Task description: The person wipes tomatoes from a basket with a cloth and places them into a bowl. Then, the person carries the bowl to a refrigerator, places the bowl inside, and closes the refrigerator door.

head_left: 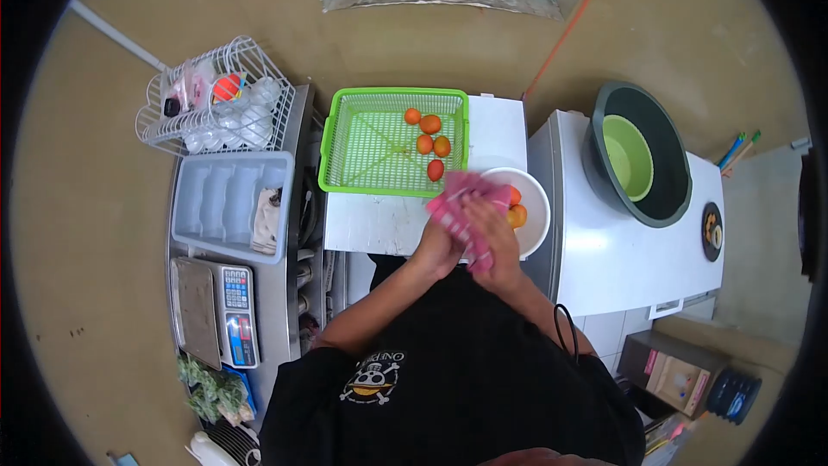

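The scene is recorded by a single camera worn on the person's head and directed forward and steeply down. The shirt (483, 371) is viewed from above, nearest the lens, along the lower edge. The left hand (440, 250) and right hand (495, 233) are seen from behind at close range, slightly right of and below the centre. Beyond them, the worktop (371, 223) is shown from above and the wall (259, 13) at the top. The field is visibly curved and darkened at the corners; the scale (241, 319) is included at left, the basin (666, 151) at right.
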Available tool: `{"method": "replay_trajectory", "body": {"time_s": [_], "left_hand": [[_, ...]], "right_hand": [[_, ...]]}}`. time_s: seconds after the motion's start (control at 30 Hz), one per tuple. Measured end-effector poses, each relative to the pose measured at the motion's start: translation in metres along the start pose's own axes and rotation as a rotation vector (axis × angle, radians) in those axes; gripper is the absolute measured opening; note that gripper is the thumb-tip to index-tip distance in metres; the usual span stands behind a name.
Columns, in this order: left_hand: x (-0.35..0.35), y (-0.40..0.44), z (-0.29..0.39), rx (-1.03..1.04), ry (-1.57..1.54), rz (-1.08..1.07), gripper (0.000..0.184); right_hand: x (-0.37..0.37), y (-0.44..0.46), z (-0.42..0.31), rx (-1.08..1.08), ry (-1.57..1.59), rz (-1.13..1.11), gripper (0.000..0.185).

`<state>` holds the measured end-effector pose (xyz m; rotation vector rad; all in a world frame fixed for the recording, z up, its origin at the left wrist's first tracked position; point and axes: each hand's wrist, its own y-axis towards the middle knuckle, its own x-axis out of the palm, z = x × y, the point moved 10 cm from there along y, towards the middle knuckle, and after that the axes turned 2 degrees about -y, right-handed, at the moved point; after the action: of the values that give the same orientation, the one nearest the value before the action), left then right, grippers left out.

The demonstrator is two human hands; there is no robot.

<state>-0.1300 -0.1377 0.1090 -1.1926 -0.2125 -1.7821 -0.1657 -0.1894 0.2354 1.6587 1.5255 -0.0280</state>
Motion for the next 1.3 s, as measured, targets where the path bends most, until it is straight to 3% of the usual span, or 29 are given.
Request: {"method": "replay_trajectory", "body": {"time_s": [0.03, 0.07, 0.13, 0.17, 0.23, 0.27, 0.37, 0.4, 0.47, 0.5, 0.57, 0.6, 0.63, 0.67, 0.73, 0.77, 0.83, 0.87, 0.93, 0.97, 1.0, 1.03, 1.07, 1.13, 1.17, 1.2, 1.23, 1.27, 1.3], "left_hand": [[0.0, -0.003, 0.0, 0.01, 0.0, 0.017, 0.041], [-0.003, -0.006, -0.002, -0.005, -0.066, 0.068, 0.039], [-0.017, 0.015, -0.007, 0.018, -0.099, 0.069, 0.04], [-0.024, 0.018, -0.019, -0.086, -0.109, 0.029, 0.042], [-0.013, 0.014, -0.01, -0.064, -0.166, 0.068, 0.044], [0.005, 0.009, 0.001, -0.043, -0.227, -0.04, 0.043], [-0.007, 0.005, 0.002, 0.002, -0.199, 0.064, 0.039], [-0.015, 0.016, -0.002, -0.006, -0.194, 0.036, 0.037], [-0.022, 0.023, -0.006, -0.022, -0.255, 0.016, 0.034], [-0.018, 0.02, 0.001, 0.0, -0.233, 0.028, 0.035], [0.004, 0.004, 0.023, 0.024, -0.148, 0.009, 0.041], [0.002, 0.002, 0.019, 0.015, -0.178, -0.03, 0.043], [0.004, 0.002, 0.017, 0.005, -0.206, -0.074, 0.046], [-0.001, 0.012, 0.027, 0.116, -0.096, 0.005, 0.053], [-0.016, 0.019, 0.014, -0.04, -0.177, -0.008, 0.059], [-0.024, 0.02, 0.008, -0.035, -0.12, 0.062, 0.062], [0.01, 0.011, 0.031, 0.085, -0.087, 0.018, 0.06], [-0.012, 0.008, 0.019, 0.029, 0.058, 0.078, 0.058], [-0.001, 0.004, 0.016, 0.002, -0.035, 0.132, 0.054], [-0.013, 0.02, 0.011, 0.026, -0.022, 0.115, 0.052], [-0.019, 0.036, -0.004, -0.023, -0.148, -0.244, 0.052], [-0.018, 0.036, -0.007, -0.055, -0.248, -0.403, 0.051], [-0.018, 0.034, -0.01, -0.102, -0.339, -0.561, 0.051], [-0.019, 0.022, -0.003, 0.015, 0.093, -0.023, 0.048], [0.007, 0.018, 0.005, 0.063, 0.176, -0.192, 0.049], [-0.002, 0.023, 0.0, 0.046, 0.227, -0.055, 0.049], [-0.012, 0.027, -0.004, 0.034, 0.279, 0.084, 0.05], [-0.021, 0.034, -0.014, -0.135, 0.288, 0.072, 0.049], [-0.02, 0.035, -0.018, -0.143, 0.3, 0.071, 0.049]], "right_hand": [[0.015, 0.001, -0.001, 0.026, -0.001, -0.16, 0.046], [0.022, 0.0, 0.007, 0.021, -0.002, -0.174, 0.046], [0.018, 0.003, 0.049, 0.204, 0.031, 0.02, 0.045], [0.017, -0.001, 0.07, 0.416, 0.137, 0.007, 0.041], [0.004, 0.01, 0.032, 0.167, 0.053, 0.091, 0.037], [0.012, 0.005, 0.012, 0.017, -0.001, 0.005, 0.037], [0.027, 0.017, 0.003, -0.11, -0.14, -0.107, 0.038], [0.023, 0.014, 0.037, 0.109, 0.03, 0.039, 0.04], [0.02, 0.007, 0.08, 0.476, 0.294, 0.108, 0.04], [0.017, -0.001, 0.075, 0.479, 0.33, 0.187, 0.041], [0.015, 0.018, -0.005, -0.083, -0.037, -0.035, 0.042], [0.033, 0.018, -0.014, -0.125, -0.119, -0.209, 0.041], [0.038, 0.017, -0.001, -0.114, -0.127, -0.197, 0.041], [0.037, 0.016, 0.034, 0.05, -0.006, -0.075, 0.04], [0.029, 0.011, 0.088, 0.454, 0.197, 0.078, 0.039], [0.025, 0.007, 0.088, 0.459, 0.204, 0.096, 0.039], [0.007, 0.017, 0.03, 0.074, 0.035, 0.108, 0.037], [0.017, 0.017, 0.005, -0.024, -0.075, -0.094, 0.037], [0.017, 0.015, 0.014, -0.026, -0.075, -0.056, 0.039], [0.011, 0.006, 0.052, 0.143, 0.066, 0.119, 0.039], [0.002, 0.012, 0.067, 0.235, 0.065, 0.159, 0.04], [-0.008, 0.014, 0.077, 0.319, 0.068, 0.201, 0.04], [-0.013, 0.007, 0.065, 0.239, 0.123, 0.252, 0.042], [0.001, 0.008, 0.011, -0.025, 0.038, -0.001, 0.04], [0.011, 0.003, 0.014, -0.011, -0.059, -0.098, 0.044], [0.012, 0.0, 0.022, 0.011, -0.066, -0.082, 0.044], [0.004, -0.004, 0.054, 0.242, 0.052, 0.026, 0.043], [-0.001, -0.013, 0.089, 0.464, 0.175, 0.134, 0.042], [-0.016, -0.008, 0.091, 0.372, 0.149, 0.218, 0.043]]}}
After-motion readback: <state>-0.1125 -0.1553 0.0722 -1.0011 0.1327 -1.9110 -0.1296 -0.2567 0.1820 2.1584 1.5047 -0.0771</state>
